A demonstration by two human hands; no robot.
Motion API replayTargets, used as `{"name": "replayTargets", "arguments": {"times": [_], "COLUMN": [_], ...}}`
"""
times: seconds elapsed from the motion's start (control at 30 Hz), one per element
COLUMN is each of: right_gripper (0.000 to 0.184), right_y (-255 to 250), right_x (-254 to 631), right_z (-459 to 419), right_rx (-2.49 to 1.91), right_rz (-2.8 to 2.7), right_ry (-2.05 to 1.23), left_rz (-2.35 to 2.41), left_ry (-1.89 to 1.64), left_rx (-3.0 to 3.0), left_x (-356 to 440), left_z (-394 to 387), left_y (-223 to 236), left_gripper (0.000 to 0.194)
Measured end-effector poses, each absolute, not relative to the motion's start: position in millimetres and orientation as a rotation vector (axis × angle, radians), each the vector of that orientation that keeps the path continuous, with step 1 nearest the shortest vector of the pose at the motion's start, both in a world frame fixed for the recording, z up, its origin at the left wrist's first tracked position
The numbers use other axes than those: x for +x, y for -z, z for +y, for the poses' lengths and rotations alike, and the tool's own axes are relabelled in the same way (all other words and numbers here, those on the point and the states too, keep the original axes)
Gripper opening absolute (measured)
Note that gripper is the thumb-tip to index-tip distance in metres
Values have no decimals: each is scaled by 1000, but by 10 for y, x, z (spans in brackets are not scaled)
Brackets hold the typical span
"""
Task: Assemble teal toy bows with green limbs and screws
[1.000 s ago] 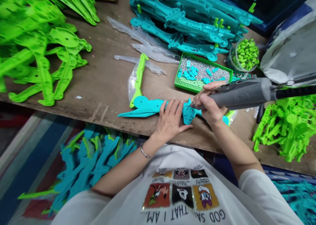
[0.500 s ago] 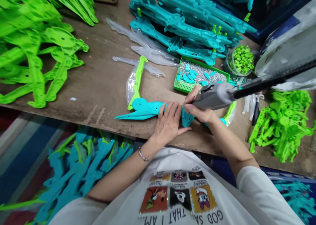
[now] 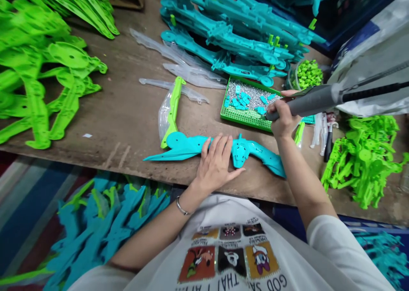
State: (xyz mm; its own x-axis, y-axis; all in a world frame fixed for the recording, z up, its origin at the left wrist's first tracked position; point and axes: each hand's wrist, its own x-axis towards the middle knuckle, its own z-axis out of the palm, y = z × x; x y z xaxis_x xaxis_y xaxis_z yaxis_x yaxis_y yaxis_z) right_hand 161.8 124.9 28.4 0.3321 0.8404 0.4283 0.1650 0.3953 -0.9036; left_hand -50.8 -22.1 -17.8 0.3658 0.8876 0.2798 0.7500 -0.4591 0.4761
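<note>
A long turquoise plastic toy body, shaped like a bow, lies along the front of the bench. My left hand rests flat across its middle, fingers stretched and thumb apart, just left of the raised head-shaped piece. A grey power screwdriver is gripped in my right hand, its tip over the front side of a green tray. Silvery screws and small turquoise pieces fill that tray. A lime arm with a clear blade meets the body's left part.
Lime parts are heaped at the left, more lime parts at the right. Turquoise bodies are stacked behind. A tub of lime pieces stands beside the tray. Clear strips lie mid-bench. Assembled toys sit below the bench edge.
My right hand has lifted the screwdriver off the head-shaped piece and carried it back to the tray. My left hand stays on the turquoise body.
</note>
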Motion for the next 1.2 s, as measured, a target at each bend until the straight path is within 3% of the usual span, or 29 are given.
{"name": "replayTargets", "arguments": {"times": [0.33, 0.53, 0.67, 0.83, 1.2], "right_gripper": [40, 36, 25, 23, 22], "right_y": [-250, -668, -878, -750, -420], "right_x": [1638, 1485, 1308, 1246, 1263], "right_z": [1312, 1008, 472, -44, -110], "right_rx": [-1107, -1066, -903, -874, -822], "right_rz": [-1158, -1155, -1205, -1295, -1323], "right_ry": [-650, -655, -876, -1094, -1143], "left_rz": [1457, 1443, 1440, 1434, 1449], "left_ry": [-717, -729, -703, -697, -739], "left_rx": [2381, 2359, 2339, 2359, 2374], "left_x": [-510, -508, -507, -514, -503], "left_z": [-221, -217, -216, -225, -225], "left_y": [174, 167, 158, 148, 181], "left_gripper": [101, 103, 98, 99, 92]}}
